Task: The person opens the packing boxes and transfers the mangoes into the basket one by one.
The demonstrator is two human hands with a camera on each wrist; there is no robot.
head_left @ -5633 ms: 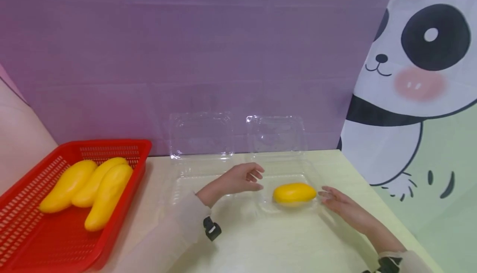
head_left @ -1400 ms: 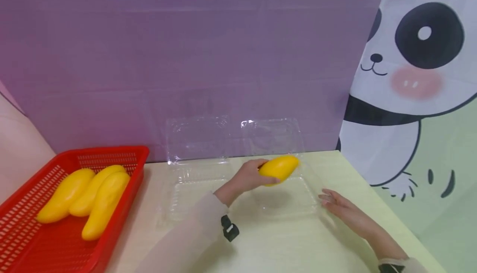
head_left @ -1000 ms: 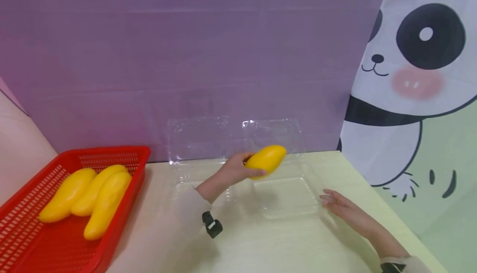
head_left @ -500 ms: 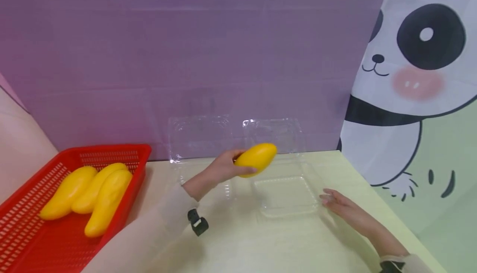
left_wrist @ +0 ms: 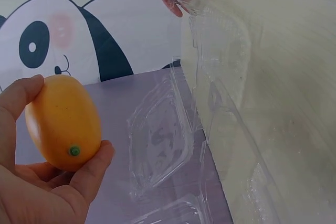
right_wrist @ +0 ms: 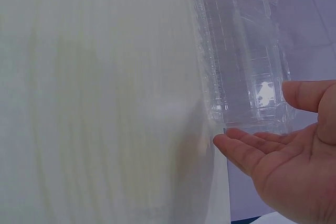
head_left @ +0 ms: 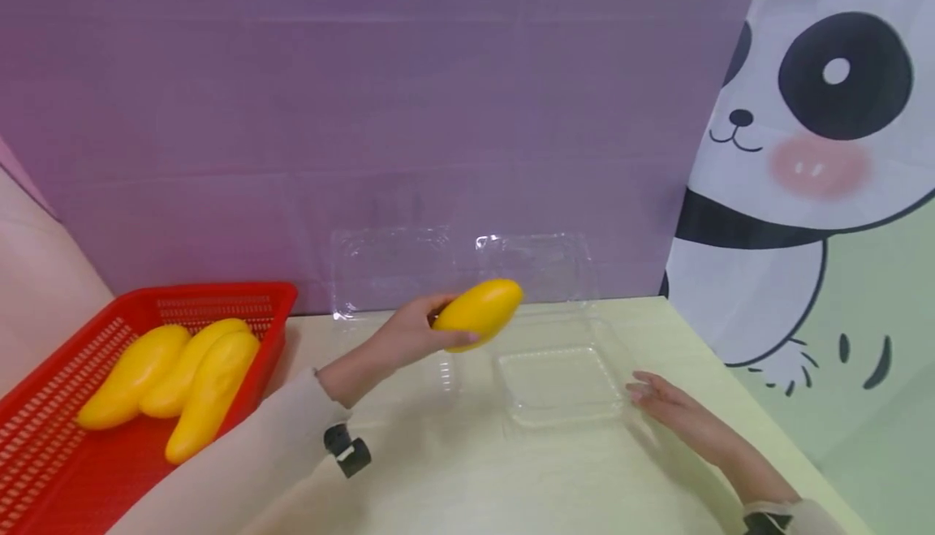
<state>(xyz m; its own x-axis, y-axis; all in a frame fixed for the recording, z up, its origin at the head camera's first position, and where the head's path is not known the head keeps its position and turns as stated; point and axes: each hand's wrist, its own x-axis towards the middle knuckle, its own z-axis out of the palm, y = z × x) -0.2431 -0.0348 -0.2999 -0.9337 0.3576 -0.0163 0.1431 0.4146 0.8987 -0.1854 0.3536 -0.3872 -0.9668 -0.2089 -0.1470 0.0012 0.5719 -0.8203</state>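
A yellow mango (head_left: 484,309) is gripped in my left hand (head_left: 402,338), raised above the clear plastic containers. In the left wrist view the mango (left_wrist: 63,121) shows its green stem end, with thumb and fingers around it. The right clear container (head_left: 562,420) lies on the table with its lid (head_left: 536,263) standing up behind. My right hand (head_left: 679,415) is at this container's right side, fingertips right at its edge. In the right wrist view its thumb stands apart from extended fingers (right_wrist: 244,150). The left clear container (head_left: 447,377) is partly hidden behind my left hand and arm.
A red basket (head_left: 281,332) stands at the left with three more mangoes (head_left: 208,397) inside. The left container's lid (head_left: 390,267) stands upright near the purple backdrop (head_left: 409,97). The pale wooden table (head_left: 504,486) ends at the right beside a panda-print cloth (head_left: 767,291).
Earlier the mango lay in the right container with both hands near it. My left hand has lifted it out and carried it leftward. The right hand has barely moved.
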